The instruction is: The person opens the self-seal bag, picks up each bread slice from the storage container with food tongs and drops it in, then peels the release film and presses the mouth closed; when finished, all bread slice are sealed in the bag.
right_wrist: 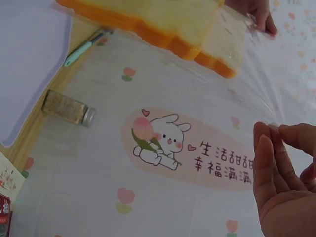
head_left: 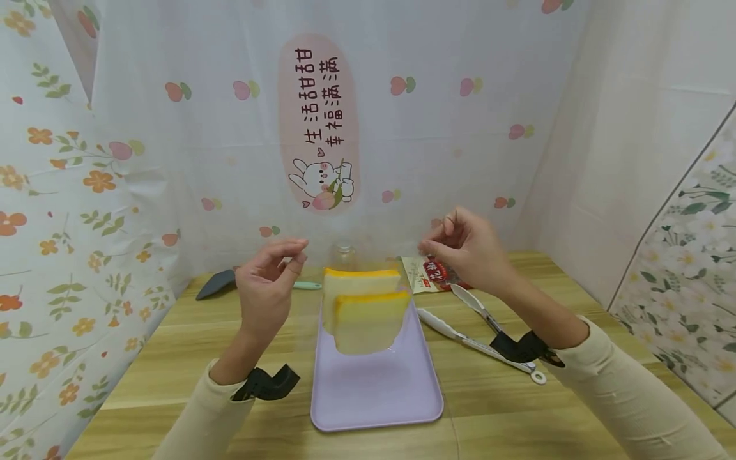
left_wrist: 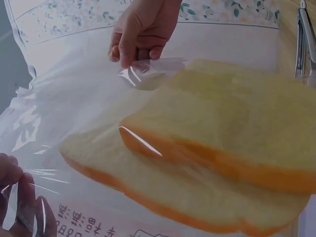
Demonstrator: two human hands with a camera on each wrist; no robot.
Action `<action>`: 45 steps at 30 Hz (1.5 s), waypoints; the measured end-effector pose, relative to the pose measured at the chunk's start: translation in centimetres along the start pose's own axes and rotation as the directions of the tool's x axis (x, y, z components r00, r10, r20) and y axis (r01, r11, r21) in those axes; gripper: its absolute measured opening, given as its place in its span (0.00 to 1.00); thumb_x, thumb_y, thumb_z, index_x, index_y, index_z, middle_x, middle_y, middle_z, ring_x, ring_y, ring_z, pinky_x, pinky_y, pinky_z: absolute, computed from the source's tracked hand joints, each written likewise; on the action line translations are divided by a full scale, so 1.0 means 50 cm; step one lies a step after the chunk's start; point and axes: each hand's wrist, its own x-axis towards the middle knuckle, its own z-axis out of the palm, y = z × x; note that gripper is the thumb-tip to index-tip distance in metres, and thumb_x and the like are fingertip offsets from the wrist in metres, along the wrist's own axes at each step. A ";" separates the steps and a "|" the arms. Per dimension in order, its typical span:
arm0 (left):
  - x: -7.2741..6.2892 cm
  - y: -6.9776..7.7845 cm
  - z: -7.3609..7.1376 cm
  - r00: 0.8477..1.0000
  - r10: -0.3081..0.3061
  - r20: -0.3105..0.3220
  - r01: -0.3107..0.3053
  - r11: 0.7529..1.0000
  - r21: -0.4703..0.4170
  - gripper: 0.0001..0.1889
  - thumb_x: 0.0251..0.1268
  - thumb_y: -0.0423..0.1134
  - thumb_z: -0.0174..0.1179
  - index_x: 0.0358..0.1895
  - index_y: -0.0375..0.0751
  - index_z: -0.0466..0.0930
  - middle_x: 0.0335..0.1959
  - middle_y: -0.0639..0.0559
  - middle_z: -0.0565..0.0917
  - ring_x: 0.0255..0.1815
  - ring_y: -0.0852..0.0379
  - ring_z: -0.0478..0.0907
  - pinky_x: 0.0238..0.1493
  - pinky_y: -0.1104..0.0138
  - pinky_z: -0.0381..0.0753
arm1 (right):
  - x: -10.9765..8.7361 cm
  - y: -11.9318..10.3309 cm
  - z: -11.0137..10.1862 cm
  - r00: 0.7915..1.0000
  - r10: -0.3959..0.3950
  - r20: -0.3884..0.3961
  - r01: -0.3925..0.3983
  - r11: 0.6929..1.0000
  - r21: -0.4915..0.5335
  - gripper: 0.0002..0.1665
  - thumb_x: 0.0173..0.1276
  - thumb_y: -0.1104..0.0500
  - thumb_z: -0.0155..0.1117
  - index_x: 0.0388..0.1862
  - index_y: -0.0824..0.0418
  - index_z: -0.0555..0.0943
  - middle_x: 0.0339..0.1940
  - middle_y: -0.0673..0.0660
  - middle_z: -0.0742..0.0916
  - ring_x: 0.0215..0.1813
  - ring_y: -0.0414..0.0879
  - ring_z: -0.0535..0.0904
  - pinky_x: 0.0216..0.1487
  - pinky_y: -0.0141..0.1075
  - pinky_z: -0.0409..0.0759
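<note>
Clear plastic film (left_wrist: 143, 74), apparently a bag, spans the space between my two hands. My left hand (head_left: 264, 287) pinches one side of it between thumb and fingers. On the other side my right hand (head_left: 474, 252) pinches a corner, with the gathered film showing in the left wrist view. Two thick bread slices with orange crusts, a front slice (head_left: 370, 326) and a back slice (head_left: 359, 281), overlap each other in the film. They stand crust up over the far half of a lilac tray (head_left: 376, 399) in the head view.
White-tipped tongs (head_left: 471, 338) lie right of the tray, beside a red and cream spice packet (head_left: 431, 273). Behind the tray stands a small glass jar (right_wrist: 65, 106). A dark-headed spatula (head_left: 217, 284) and a mint-green handle (head_left: 307, 285) lie at the back left. A printed curtain (head_left: 230, 147) hangs behind.
</note>
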 end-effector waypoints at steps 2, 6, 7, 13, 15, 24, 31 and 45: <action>-0.003 -0.001 0.003 1.000 -0.010 -0.024 0.010 1.000 -0.014 0.05 0.62 0.19 0.61 0.41 0.21 0.83 0.43 0.52 0.86 0.40 0.58 0.82 0.39 0.73 0.81 | -0.002 0.007 -0.001 0.999 0.037 0.033 -0.038 0.998 0.046 0.19 0.65 0.76 0.64 0.29 0.71 0.61 0.32 0.63 0.89 0.32 0.44 0.86 0.25 0.27 0.74; -0.004 0.000 0.005 0.998 -0.028 -0.050 0.025 0.998 -0.049 0.06 0.62 0.17 0.60 0.40 0.24 0.84 0.42 0.52 0.86 0.39 0.58 0.82 0.38 0.73 0.81 | -0.007 0.019 -0.002 0.995 0.046 0.091 -0.054 0.994 0.094 0.18 0.66 0.75 0.64 0.32 0.70 0.62 0.32 0.55 0.90 0.34 0.44 0.86 0.28 0.27 0.75; -0.004 0.000 0.004 0.998 -0.032 -0.054 0.029 0.998 -0.056 0.08 0.61 0.17 0.60 0.40 0.26 0.85 0.42 0.52 0.86 0.38 0.59 0.82 0.38 0.72 0.81 | -0.008 0.021 -0.002 0.994 0.043 0.103 -0.054 0.992 0.112 0.18 0.65 0.75 0.64 0.33 0.70 0.62 0.32 0.54 0.90 0.34 0.43 0.86 0.28 0.27 0.75; -0.004 0.005 -0.002 0.998 -0.048 -0.029 0.045 0.996 -0.078 0.09 0.61 0.17 0.60 0.41 0.27 0.85 0.42 0.51 0.87 0.35 0.60 0.81 0.37 0.72 0.81 | -0.009 0.028 -0.005 0.991 0.034 0.130 -0.056 0.985 0.164 0.16 0.64 0.76 0.64 0.45 0.75 0.68 0.32 0.50 0.89 0.35 0.43 0.86 0.38 0.31 0.82; -0.005 0.006 -0.005 0.999 -0.047 -0.015 0.046 0.997 -0.064 0.08 0.61 0.16 0.59 0.40 0.24 0.84 0.41 0.51 0.87 0.35 0.60 0.81 0.38 0.72 0.81 | -0.009 0.028 -0.006 0.993 0.036 0.116 -0.049 0.993 0.111 0.17 0.64 0.76 0.65 0.50 0.77 0.71 0.32 0.50 0.90 0.35 0.43 0.86 0.39 0.31 0.82; -0.009 0.003 -0.011 0.991 -0.132 0.023 0.132 0.991 -0.020 0.20 0.58 0.15 0.61 0.53 0.33 0.80 0.38 0.52 0.89 0.33 0.59 0.85 0.33 0.71 0.82 | -0.014 0.045 -0.019 0.995 -0.048 0.086 0.044 0.997 0.057 0.07 0.63 0.76 0.66 0.40 0.77 0.84 0.33 0.56 0.90 0.32 0.42 0.86 0.30 0.30 0.82; -0.009 0.004 -0.022 0.951 -0.306 0.036 0.306 0.952 0.003 0.21 0.60 0.18 0.62 0.55 0.39 0.81 0.37 0.54 0.90 0.32 0.60 0.86 0.35 0.69 0.83 | -0.015 0.051 -0.028 0.989 -0.113 0.095 0.102 0.988 0.120 0.06 0.62 0.78 0.65 0.39 0.76 0.85 0.34 0.53 0.90 0.31 0.42 0.86 0.27 0.28 0.80; -0.004 0.002 -0.053 0.939 -0.224 0.260 0.239 0.971 -0.028 0.07 0.61 0.18 0.62 0.38 0.26 0.87 0.34 0.46 0.90 0.31 0.55 0.88 0.32 0.69 0.82 | -0.014 0.041 -0.040 0.981 -0.158 0.111 0.143 0.981 0.134 0.09 0.62 0.81 0.63 0.39 0.76 0.85 0.37 0.54 0.89 0.33 0.43 0.86 0.29 0.27 0.79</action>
